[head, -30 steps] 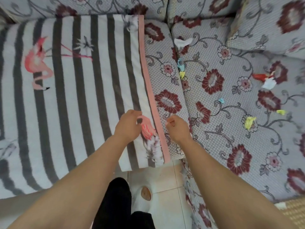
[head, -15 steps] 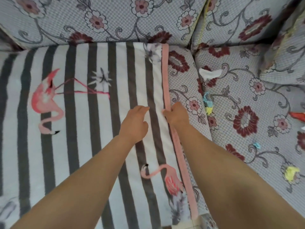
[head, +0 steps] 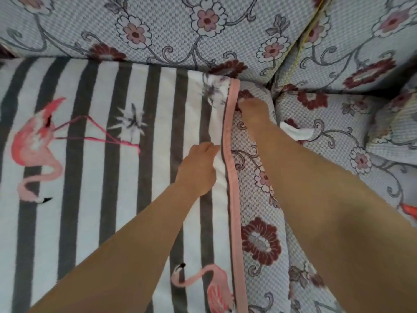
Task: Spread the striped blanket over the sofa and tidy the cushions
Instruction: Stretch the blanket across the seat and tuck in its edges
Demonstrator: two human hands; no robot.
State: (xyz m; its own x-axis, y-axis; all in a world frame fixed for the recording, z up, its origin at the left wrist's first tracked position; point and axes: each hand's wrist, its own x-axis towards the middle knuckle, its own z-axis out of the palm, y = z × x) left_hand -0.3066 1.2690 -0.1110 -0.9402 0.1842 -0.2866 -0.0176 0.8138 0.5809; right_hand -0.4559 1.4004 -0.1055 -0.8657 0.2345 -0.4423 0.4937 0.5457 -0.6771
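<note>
A crumpled white scrap of paper [head: 295,132] lies on the floral seat, right of centre. At the far right edge, a red-orange scrap [head: 409,211] peeks into view, cut off by the frame, well apart from the white one.

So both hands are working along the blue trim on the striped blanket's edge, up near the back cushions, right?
Not quite: the trim is pink, not blue, as the head view shows. The rest holds: the right hand is at the trim's far end by the back cushions, and the left hand rests on the striped blanket beside the trim.
</note>
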